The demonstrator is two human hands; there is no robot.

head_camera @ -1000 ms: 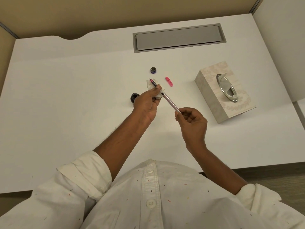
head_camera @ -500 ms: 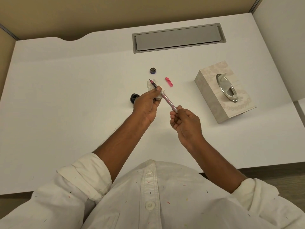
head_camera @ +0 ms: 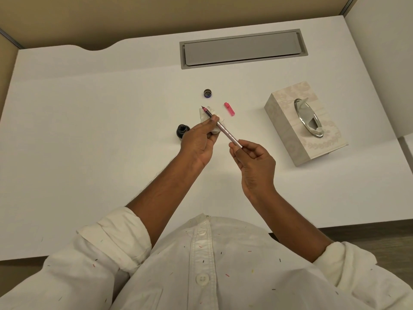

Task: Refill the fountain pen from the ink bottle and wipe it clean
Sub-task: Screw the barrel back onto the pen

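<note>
Pen (head_camera: 225, 130): my right hand (head_camera: 254, 163) is sliding back up its tail; left hand (head_camera: 199, 139) is pinching tissue (head_camera: 204, 114) round the nib, wiping nearly done

Place: an office cubicle or study carrel, most likely.
Bench: a plain white laminate bench (head_camera: 89, 130) fills most of the frame, with a curved notch cut into its far edge at the upper left.
Cable hatch: a long grey flap (head_camera: 243, 50) is set flush into the bench at the upper centre, the kind that hides sockets or wiring, though what lies under it cannot be seen.
Partitions: beige panels (head_camera: 134, 14) wall in the bench along the top and the left edge; a pale panel closes the upper right.
Desk items: a patterned tissue box (head_camera: 290, 130) stands at the right.
Floor: grey-brown flooring (head_camera: 368, 233) shows at the lower right.
</note>
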